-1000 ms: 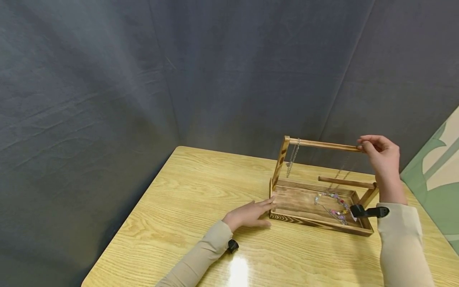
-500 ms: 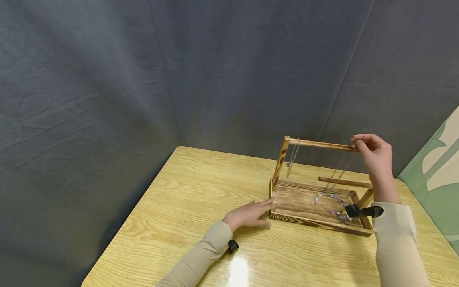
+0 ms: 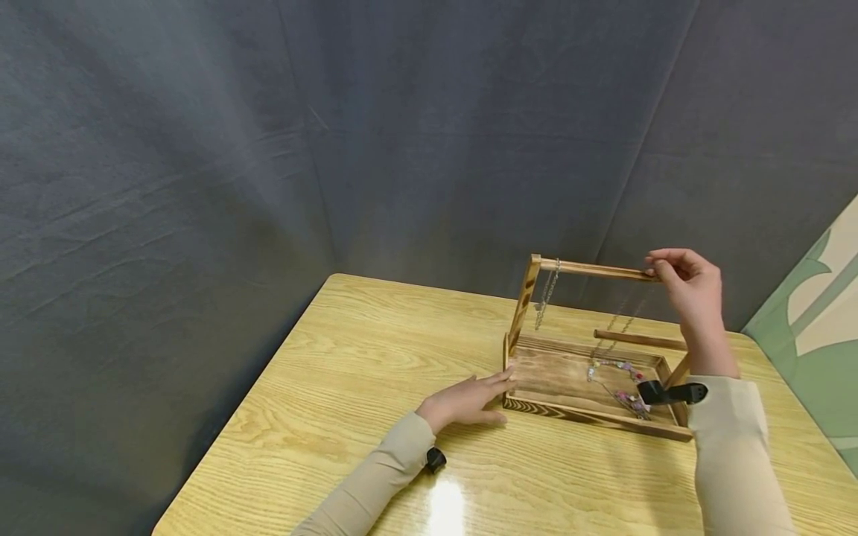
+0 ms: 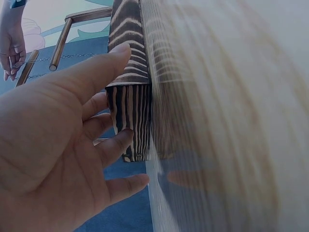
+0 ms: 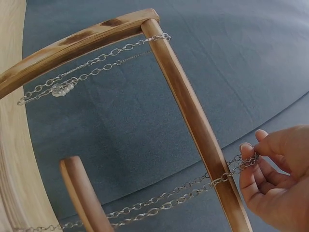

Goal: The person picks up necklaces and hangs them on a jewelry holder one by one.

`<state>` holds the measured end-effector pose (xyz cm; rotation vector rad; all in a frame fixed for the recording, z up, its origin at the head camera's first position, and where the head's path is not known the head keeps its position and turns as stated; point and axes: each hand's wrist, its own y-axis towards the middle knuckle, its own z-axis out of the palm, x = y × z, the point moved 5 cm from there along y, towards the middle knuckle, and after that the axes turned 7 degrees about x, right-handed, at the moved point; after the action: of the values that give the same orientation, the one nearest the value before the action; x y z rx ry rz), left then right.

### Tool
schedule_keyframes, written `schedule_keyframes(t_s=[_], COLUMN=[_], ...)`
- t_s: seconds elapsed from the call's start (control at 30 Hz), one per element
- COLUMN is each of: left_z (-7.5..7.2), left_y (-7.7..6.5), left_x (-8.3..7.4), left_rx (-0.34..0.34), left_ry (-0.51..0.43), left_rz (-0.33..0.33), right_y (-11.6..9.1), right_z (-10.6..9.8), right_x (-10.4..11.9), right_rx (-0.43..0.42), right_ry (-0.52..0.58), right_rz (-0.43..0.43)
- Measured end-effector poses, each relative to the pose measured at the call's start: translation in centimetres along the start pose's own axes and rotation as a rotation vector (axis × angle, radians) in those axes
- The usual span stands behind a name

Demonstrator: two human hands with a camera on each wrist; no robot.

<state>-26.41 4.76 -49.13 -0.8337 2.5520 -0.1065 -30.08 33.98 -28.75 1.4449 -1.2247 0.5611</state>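
Observation:
A wooden jewelry stand with a shallow tray [image 3: 570, 415] and an upper bar [image 3: 596, 270] stands on the table. My right hand [image 3: 696, 294] pinches a silver chain necklace [image 5: 169, 204] at the upper bar. In the right wrist view its two strands pass either side of that bar and run down past the lower bar [image 5: 82, 193]. Fingers spread, my left hand [image 3: 465, 402] touches the tray's left end; the left wrist view shows its fingertips at the dark-striped wood. Another silver chain [image 3: 547, 298] with a pale pendant hangs at the upper bar's left end.
Colorful beaded jewelry [image 3: 626, 367] lies in the tray's right part, partly hidden by the right wrist's black strap [image 3: 670, 392]. A grey curtain [image 3: 429, 149] rises behind the wooden table [image 3: 375, 350], and a green leaf-patterned panel [image 3: 821, 327] stands at the right.
My right hand has slid left along the upper bar, and the pinched chain has shifted left with it. The left hand and the stand have stayed in place.

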Motion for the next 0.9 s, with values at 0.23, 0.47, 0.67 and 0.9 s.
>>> schedule_keyframes(t_s=[0.23, 0.47, 0.67, 0.9], left_z=[0.0, 0.0, 0.0, 0.0], left_y=[-0.1, -0.1, 0.0, 0.1], left_x=[0.1, 0.1, 0.0, 0.0], left_rx=[-0.001, 0.000, -0.002, 0.003], left_ry=[0.004, -0.001, 0.006, 0.007], left_rz=[-0.005, -0.003, -0.001, -0.004], right_y=[0.2, 0.3, 0.3, 0.3], right_z=[0.5, 1.0, 1.4, 2.0], right_x=[0.1, 0.3, 0.5, 0.7], right_rx=[0.011, 0.009, 0.020, 0.034], right_ry=[0.024, 0.094, 0.118, 0.065], right_rz=[-0.010, -0.032, -0.029, -0.023])
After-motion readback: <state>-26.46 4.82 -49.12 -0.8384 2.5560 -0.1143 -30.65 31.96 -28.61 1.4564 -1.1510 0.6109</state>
